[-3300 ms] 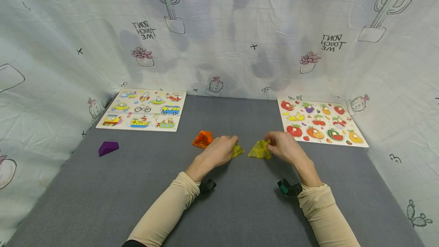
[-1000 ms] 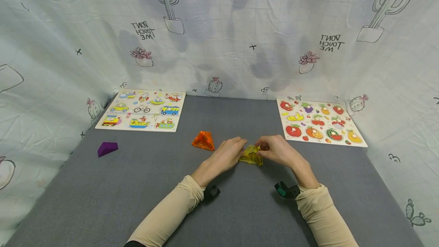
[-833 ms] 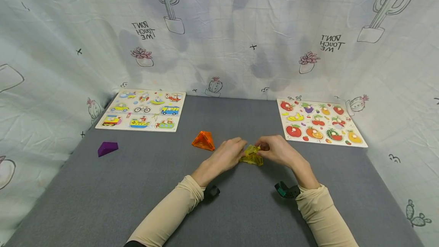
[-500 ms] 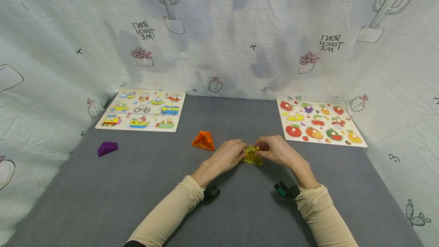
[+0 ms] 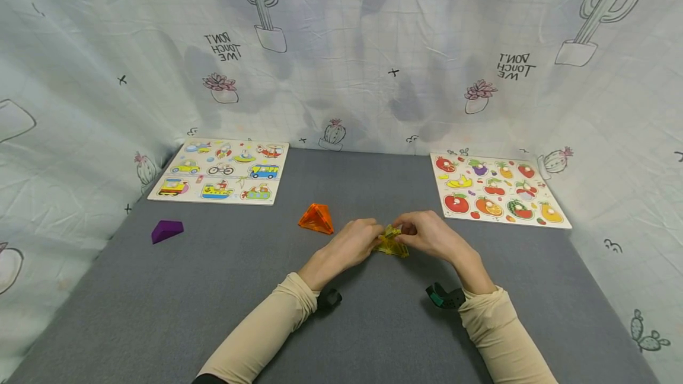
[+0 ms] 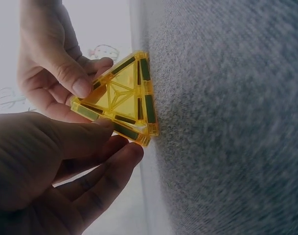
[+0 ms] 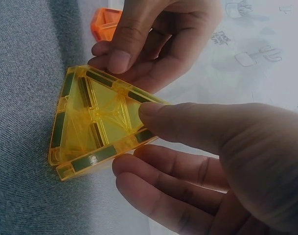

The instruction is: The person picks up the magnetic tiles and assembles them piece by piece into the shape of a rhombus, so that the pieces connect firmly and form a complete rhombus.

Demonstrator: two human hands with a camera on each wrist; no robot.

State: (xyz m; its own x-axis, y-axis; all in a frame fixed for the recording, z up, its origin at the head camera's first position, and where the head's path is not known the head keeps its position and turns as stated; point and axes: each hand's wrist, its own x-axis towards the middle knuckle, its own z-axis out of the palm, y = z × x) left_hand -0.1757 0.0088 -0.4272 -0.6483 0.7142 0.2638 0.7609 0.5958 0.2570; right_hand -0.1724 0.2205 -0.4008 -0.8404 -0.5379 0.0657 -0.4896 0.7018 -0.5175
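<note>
Yellow see-through triangular magnetic tiles point(image 5: 392, 247) lean together as a small pyramid on the grey cloth, between my two hands. From the left, my left hand point(image 5: 345, 246) pinches one tile's edge between thumb and fingers. My right hand point(image 5: 436, 236) grips the tiles near their top, thumb on one face and fingers behind. The left wrist view shows dark strips along the edges of the yellow tiles point(image 6: 122, 95). A narrow gap shows by a lower corner there. In the right wrist view, both thumbs lie at the upper edges of the yellow tiles point(image 7: 109, 115).
An orange see-through pyramid point(image 5: 317, 218) stands just left of my left hand. Farther left lies a purple piece point(image 5: 168, 231). A vehicle puzzle board point(image 5: 241, 185) is at the back left, a fruit puzzle board point(image 5: 475, 197) at the back right. A printed curtain point(image 5: 341, 64) encloses the table.
Both hands have come together, bringing the two separate yellow pieces into one shape. The left hand moved right, uncovering the orange pyramid. In the last second the hands closed in slightly more.
</note>
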